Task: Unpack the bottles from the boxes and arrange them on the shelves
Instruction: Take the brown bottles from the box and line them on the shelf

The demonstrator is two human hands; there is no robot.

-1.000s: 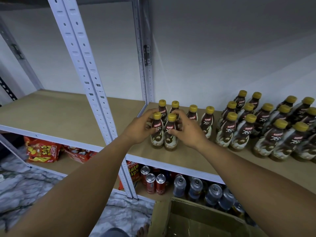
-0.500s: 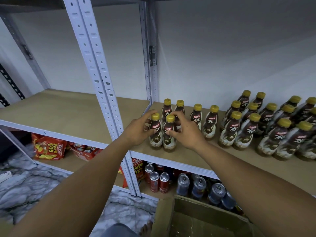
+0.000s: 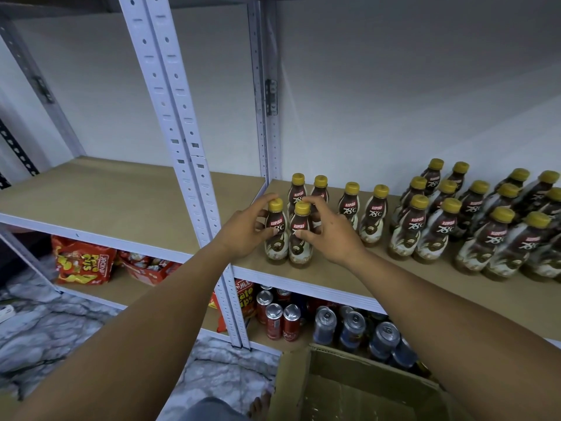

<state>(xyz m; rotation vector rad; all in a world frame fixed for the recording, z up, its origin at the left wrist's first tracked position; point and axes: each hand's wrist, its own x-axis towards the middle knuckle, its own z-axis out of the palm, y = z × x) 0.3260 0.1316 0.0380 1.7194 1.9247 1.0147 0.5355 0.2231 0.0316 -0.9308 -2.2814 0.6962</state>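
Note:
Two brown bottles with yellow caps stand side by side near the front edge of the wooden shelf (image 3: 331,279). My left hand (image 3: 244,230) grips the left bottle (image 3: 277,238), thumb up by its cap. My right hand (image 3: 332,235) pinches the right bottle (image 3: 301,243), thumb on its label and fingers behind it. Two more bottles (image 3: 297,189) stand directly behind this pair. Another two bottles (image 3: 350,205) stand to the right. A large group of bottles (image 3: 473,226) fills the shelf's right side.
A white perforated shelf post (image 3: 179,141) rises just left of my left hand. An open cardboard box (image 3: 349,387) sits on the floor below. Drink cans (image 3: 352,329) and red snack bags (image 3: 82,262) fill the lower shelf. The shelf section on the left (image 3: 106,196) holds nothing.
Both hands stay on the same two front bottles, which remain standing on the shelf. The view has shifted slightly to the left.

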